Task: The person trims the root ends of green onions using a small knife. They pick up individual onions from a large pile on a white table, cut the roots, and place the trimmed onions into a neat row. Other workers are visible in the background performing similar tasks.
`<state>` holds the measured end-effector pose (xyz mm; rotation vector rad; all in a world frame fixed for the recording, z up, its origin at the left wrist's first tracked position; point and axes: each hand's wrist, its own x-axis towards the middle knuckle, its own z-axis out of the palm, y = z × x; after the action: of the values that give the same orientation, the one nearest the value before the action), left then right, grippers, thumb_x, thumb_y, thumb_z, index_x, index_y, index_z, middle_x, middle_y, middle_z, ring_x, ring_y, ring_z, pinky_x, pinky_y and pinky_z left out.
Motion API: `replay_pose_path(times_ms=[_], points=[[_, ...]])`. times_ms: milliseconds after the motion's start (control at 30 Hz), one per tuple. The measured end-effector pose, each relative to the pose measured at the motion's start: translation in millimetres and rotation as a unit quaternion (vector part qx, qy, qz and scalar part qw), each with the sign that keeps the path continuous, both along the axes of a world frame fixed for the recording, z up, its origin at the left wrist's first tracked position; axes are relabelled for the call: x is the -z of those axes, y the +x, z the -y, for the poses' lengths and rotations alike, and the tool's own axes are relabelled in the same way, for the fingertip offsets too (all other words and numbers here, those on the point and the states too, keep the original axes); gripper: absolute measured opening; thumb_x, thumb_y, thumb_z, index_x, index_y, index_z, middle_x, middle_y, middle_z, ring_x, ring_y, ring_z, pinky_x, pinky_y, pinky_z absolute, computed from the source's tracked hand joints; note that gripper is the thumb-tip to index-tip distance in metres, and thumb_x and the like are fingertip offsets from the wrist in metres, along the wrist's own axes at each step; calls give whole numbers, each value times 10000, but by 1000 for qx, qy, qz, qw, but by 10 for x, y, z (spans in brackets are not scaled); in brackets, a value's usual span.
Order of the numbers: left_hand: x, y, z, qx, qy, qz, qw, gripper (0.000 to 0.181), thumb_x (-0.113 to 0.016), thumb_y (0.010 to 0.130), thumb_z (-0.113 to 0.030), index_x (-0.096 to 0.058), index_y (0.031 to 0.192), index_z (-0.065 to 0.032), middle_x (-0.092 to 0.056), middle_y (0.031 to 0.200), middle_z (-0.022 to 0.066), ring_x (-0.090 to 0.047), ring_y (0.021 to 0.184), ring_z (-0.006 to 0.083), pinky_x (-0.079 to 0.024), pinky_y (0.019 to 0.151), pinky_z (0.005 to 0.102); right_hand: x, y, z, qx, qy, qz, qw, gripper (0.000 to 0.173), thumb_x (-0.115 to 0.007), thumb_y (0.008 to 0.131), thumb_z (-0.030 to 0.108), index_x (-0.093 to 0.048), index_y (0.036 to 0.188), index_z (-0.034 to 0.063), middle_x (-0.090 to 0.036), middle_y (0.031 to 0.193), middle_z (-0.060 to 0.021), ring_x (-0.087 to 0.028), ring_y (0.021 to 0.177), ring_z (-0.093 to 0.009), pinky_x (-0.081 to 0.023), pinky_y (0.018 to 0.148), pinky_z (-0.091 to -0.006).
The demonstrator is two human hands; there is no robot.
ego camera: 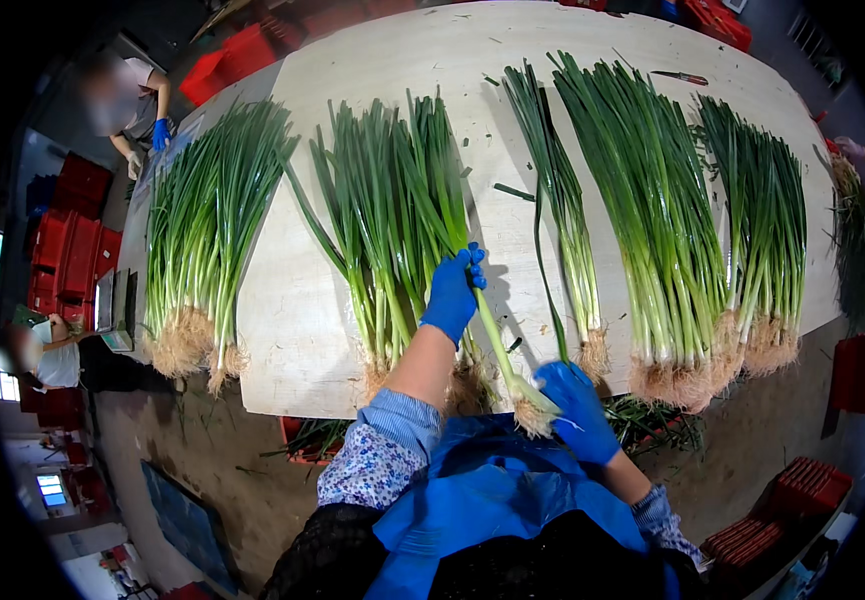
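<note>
My left hand [453, 294], in a blue glove, grips the stalk of a long green onion [494, 334] partway up. Its root end hangs at the table's front edge, towards my apron. Close by the roots, my right hand [578, 412], also gloved in blue, is closed on an outer leaf [552, 300] that runs up over the table. Pale sheath at the stalk's base spreads towards the right fingers, which hide part of it. Left of the held onion lies a bunch of green onions [380, 210]; to its right is a slimmer bunch [571, 217].
More bunches lie on the pale wooden table [432, 45], at far left [211, 217] and right [650, 202]. A knife [680, 77] rests near the back right. Leaf trimmings [650, 427] fill a container below the front edge. A co-worker [139, 97] stands at the left.
</note>
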<state>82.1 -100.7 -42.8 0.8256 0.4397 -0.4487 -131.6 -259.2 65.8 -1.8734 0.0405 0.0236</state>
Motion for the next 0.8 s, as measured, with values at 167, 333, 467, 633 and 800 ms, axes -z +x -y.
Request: replay_pose_path(times_ms=[167,333,467,633,800], points=[[-49,194,19,-33,129,37,990,211,-478,924,-166,-553,1051,-15,-574,788,53,-478,604,115,-389,478,244,-145,-631,510,-109,-52,42,992,205,-567,800,77,-551,996,18,-564,827,-56,-555,740,-139,-469,676,-263],[-84,444,-149,0,209,74,975,181,-564,868,-130,-536,1021,-37,-618,785,72,-505,582,129,-406,473,277,-432,-1206,699,361,412,-169,820,78,-536,871,117,-544,879,40,-555,780,-67,-547,653,-161,-483,612,-295],[-44,457,-395,56,481,207,850,465,-598,843,-177,-413,1234,-7,-564,1080,170,-574,934,244,-460,727,372,-89,-1535,1243,402,385,43,830,207,-527,922,210,-596,1011,37,-528,715,-25,-472,562,-111,-379,493,-246],[-437,-100,232,115,782,382,479,822,-680,749,-271,-253,1395,4,-336,1368,255,-340,1258,395,-282,1043,449,499,-1801,1665,574,273,-30,771,251,-553,912,247,-597,1049,42,-519,701,-4,-479,578,-99,-386,517,-239],[-77,-714,1240,332,588,330,660,914,-705,744,-397,-207,1419,-32,-570,1087,220,-588,962,342,-475,835,380,1870,-2456,2101,338,-266,-294,854,236,-589,866,299,-602,927,71,-562,711,-12,-503,572,-114,-391,504,-267]])
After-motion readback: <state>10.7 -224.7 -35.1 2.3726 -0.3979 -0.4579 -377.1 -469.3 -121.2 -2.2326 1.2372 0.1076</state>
